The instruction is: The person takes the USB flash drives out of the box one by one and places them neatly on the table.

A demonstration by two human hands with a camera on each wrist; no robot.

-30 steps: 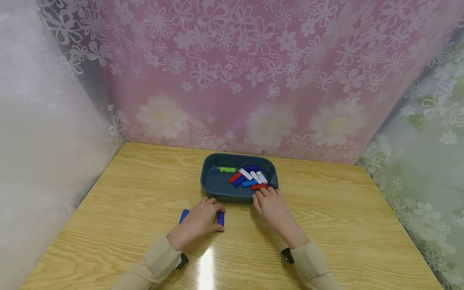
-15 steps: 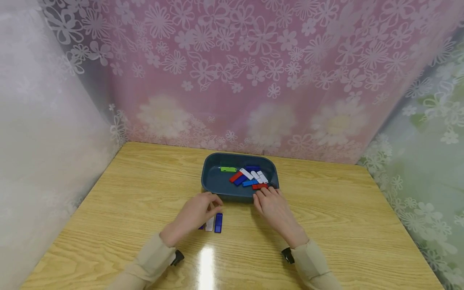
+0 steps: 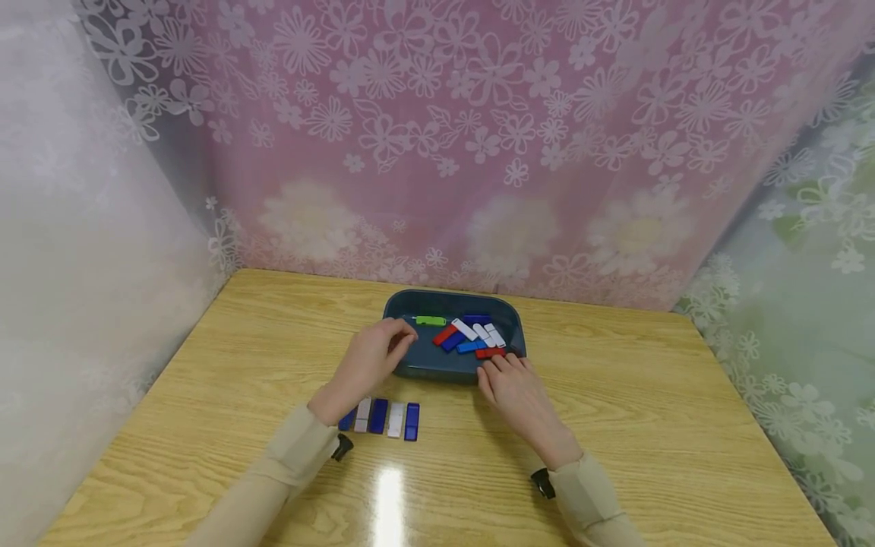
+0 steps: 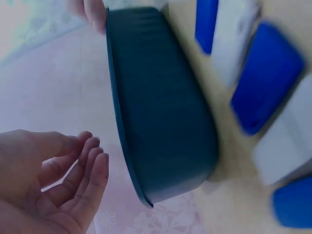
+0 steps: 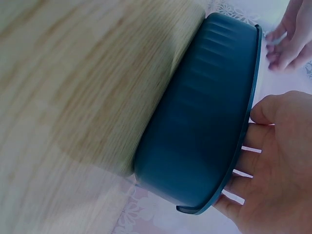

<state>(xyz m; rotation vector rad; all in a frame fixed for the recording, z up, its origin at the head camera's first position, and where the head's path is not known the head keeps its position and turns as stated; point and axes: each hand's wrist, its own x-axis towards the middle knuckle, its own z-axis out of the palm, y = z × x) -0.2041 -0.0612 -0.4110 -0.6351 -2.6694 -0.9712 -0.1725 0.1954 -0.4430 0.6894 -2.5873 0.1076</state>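
Note:
A dark teal plastic basin (image 3: 427, 368) holds several USB flash drives, among them a green flash drive (image 3: 430, 320) lying apart at its left, a red flash drive (image 3: 489, 352) and a white flash drive (image 3: 464, 328). Over the basin's left end hovers my left hand (image 3: 369, 357), fingers loosely bent with nothing between them. My right hand (image 3: 517, 395) grips the near right rim; in the right wrist view its fingers hook over the edge and the thumb lies against it. Before the basin, blue and white flash drives stand in a row, ending in a blue flash drive (image 3: 412, 422).
The wooden table (image 3: 649, 425) carries the basin and the row. Behind it hangs a pink flowered curtain (image 3: 437, 152), with pale cloth (image 3: 102, 266) along the left and a green flowered cloth (image 3: 807, 304) on the right.
My left hand has let go of the blue flash drive at the row's right end and moved up and away to the basin, uncovering the row. My right hand stays on the rim.

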